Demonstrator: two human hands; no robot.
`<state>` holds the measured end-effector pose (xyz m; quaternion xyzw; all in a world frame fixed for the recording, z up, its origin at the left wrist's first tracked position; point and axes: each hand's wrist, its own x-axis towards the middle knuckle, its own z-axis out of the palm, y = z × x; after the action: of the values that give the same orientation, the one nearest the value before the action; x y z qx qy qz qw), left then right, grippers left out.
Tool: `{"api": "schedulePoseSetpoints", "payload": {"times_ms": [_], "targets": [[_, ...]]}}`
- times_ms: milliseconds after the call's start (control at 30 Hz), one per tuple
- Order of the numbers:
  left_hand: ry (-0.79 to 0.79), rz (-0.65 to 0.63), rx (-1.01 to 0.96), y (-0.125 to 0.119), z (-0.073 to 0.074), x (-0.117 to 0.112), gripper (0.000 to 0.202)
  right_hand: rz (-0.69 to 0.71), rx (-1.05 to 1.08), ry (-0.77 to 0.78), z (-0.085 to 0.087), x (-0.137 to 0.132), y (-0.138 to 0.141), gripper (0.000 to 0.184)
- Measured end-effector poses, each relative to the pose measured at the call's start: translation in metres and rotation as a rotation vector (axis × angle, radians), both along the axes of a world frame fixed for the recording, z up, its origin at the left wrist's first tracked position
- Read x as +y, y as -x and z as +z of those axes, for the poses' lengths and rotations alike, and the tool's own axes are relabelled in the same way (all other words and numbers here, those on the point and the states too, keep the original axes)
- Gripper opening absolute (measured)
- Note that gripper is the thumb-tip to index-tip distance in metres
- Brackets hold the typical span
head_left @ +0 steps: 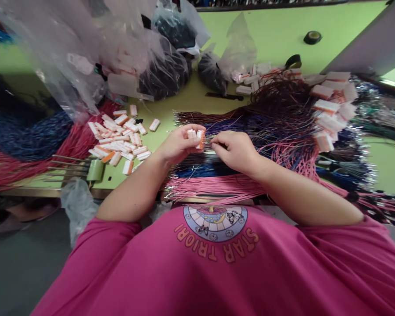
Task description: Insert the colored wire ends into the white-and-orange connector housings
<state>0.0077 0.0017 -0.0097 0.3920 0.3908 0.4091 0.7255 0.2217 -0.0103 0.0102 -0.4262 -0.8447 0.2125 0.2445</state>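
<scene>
A lime-green desk (276, 30) spans the view from left to right, with a pale, worn front edge (26, 192). Below it, at lower left, lies a dark grey floor (19, 272). A grey slanted panel (375, 44) crosses the upper right corner. The light is soft and even.

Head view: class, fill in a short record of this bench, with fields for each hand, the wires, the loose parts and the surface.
Left hand: holds a white-and-orange connector block
Right hand: fingers pinched at the connector block; what they grip is too small to tell
Wires: pink wire bundle nearest the person, blue wires beyond it
Loose parts: pile of connector blocks left of the hands
Surface: green table
</scene>
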Motion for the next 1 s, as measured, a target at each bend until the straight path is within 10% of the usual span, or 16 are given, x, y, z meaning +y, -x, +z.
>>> {"api": "schedulePoseSetpoints", "payload": {"times_ms": [1000], "targets": [[-0.134,0.034,0.213,-0.007,0.001,-0.004,0.037,0.084,-0.570,-0.135,0.016,-0.011,0.004,0.031]]}}
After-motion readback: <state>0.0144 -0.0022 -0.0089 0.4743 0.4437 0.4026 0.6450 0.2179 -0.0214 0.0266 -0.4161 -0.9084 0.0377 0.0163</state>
